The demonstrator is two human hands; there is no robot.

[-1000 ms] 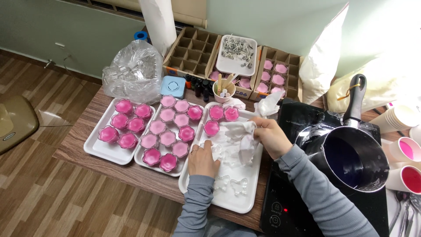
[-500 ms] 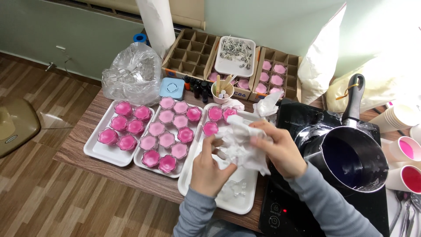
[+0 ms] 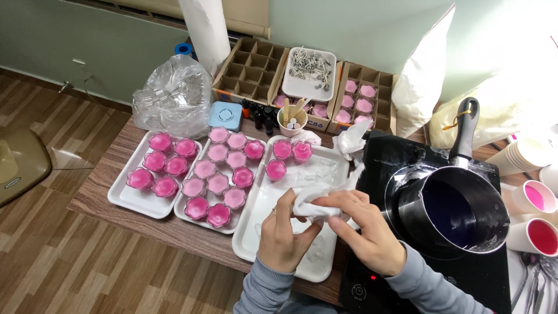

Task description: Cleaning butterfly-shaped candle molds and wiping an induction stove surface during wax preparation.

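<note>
Both hands meet over the near end of a long white tray [image 3: 273,203]. The left hand [image 3: 283,235] and the right hand [image 3: 363,228] are each closed around a crumpled white paper towel [image 3: 318,195], held between them just above the tray, the fingers pinching its folds. Beyond the hands, at the tray's far end, stand three pink flower-shaped moulds [image 3: 290,157]. To the left of the left hand lie two more white trays filled with the same pink moulds [image 3: 218,183]. Just right of the right hand sits a dark saucepan [image 3: 453,212] on a black hob [image 3: 395,168]. Farther right, two paper cups of pink liquid [image 3: 537,218] stand near the pan. Well beyond the hands are cardboard divider boxes [image 3: 251,70] and a clear plastic bag [image 3: 171,99].
</note>
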